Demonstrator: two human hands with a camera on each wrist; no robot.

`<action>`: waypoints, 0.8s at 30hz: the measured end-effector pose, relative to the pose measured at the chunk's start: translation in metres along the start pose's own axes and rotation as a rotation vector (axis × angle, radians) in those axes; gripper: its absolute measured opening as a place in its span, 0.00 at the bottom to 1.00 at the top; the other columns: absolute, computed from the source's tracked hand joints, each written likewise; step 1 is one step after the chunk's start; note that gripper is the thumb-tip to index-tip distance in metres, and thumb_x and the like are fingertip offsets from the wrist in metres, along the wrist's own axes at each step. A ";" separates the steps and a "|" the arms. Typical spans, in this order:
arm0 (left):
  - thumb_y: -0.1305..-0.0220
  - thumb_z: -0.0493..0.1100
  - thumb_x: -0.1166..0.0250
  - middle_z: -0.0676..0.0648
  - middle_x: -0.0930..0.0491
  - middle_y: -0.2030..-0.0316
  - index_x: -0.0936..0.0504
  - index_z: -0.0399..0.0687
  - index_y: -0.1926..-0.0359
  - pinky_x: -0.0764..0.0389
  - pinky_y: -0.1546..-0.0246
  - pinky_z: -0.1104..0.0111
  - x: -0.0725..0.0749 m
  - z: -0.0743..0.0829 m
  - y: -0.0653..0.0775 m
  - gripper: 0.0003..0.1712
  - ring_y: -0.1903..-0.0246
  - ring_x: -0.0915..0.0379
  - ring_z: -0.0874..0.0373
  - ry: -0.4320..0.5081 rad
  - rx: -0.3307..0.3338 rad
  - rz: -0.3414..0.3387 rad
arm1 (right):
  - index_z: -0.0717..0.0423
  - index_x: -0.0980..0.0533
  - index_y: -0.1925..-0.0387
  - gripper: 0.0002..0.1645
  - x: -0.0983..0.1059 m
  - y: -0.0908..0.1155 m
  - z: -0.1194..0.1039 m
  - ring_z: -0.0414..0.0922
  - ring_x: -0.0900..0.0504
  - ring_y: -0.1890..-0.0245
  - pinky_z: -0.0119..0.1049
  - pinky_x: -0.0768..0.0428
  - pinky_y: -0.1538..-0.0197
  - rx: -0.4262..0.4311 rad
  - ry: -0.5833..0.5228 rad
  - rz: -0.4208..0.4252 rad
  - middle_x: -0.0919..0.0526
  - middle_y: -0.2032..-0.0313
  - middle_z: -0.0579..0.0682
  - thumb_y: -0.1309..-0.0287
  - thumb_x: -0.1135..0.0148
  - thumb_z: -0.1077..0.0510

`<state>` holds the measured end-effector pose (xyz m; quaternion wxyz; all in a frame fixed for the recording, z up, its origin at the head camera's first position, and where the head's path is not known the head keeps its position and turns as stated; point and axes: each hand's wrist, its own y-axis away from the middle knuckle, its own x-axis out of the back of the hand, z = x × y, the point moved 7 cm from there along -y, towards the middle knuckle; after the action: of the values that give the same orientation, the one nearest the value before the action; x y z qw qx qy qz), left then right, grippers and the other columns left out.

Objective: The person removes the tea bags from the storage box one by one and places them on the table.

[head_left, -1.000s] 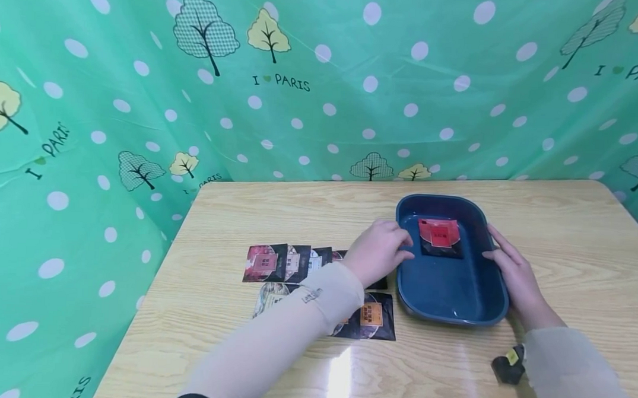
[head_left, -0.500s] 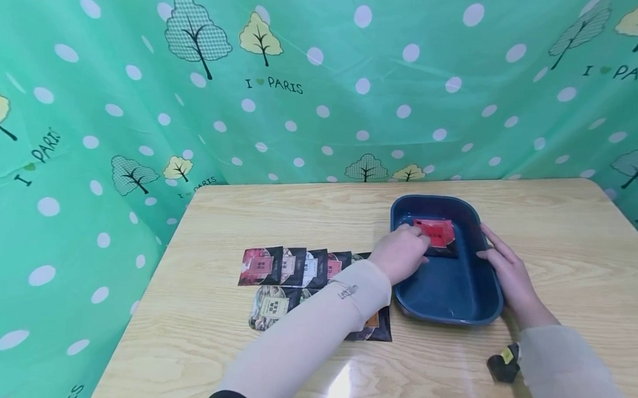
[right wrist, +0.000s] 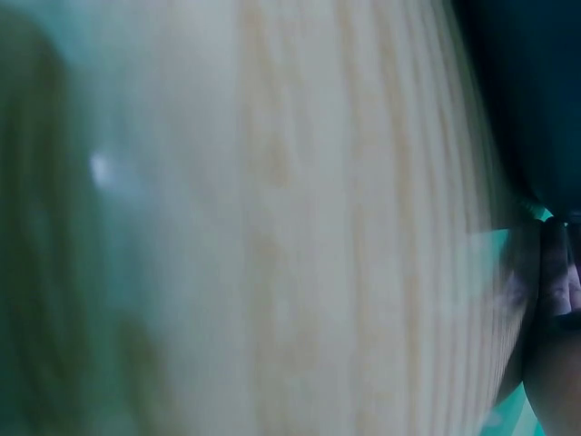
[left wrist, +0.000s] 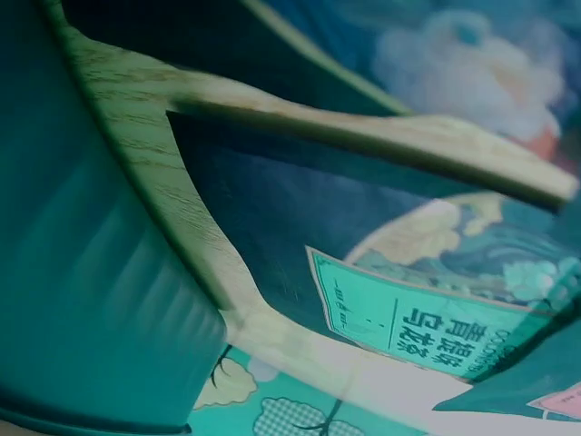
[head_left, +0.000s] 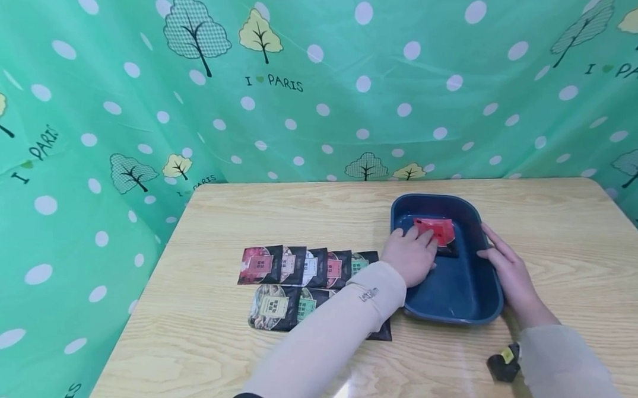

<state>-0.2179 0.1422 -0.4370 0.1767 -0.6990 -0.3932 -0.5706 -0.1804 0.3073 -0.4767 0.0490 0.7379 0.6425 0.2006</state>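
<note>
A dark blue plastic bin (head_left: 454, 288) stands on the right half of the table. In it, toward the far end, lies a red and black tea packet (head_left: 443, 227). My left hand (head_left: 408, 257) reaches over the bin's left rim, its fingers spread on the packet and covering part of it. My right hand (head_left: 513, 281) grips the bin's right wall, thumb inside and fingers outside. Left of the bin, several dark tea packets (head_left: 260, 264) overlap in two rows; my left forearm hides part of the front row. The left wrist view shows a green-labelled tea packet (left wrist: 427, 318) beside the bin wall.
A small black object with a yellow patch (head_left: 504, 362) lies by my right sleeve. The wooden table (head_left: 194, 360) ends at the back against a green curtain (head_left: 323, 92) with dots and trees.
My left hand has moved right, from above the bin's left rim onto the red packet inside, its fingers spreading. My right hand keeps its hold on the bin.
</note>
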 end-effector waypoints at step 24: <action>0.25 0.58 0.50 0.63 0.20 0.44 0.23 0.72 0.40 0.27 0.47 0.66 0.001 0.002 0.000 0.18 0.48 0.27 0.64 0.007 -0.023 0.048 | 0.24 0.55 0.24 0.35 0.000 0.001 0.000 0.59 0.66 0.22 0.69 0.54 0.28 0.023 -0.009 -0.012 0.66 0.21 0.45 0.27 0.58 0.44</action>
<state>-0.2164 0.1441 -0.4366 0.1838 -0.7083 -0.3692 -0.5729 -0.1792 0.3074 -0.4757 0.0447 0.7356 0.6488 0.1897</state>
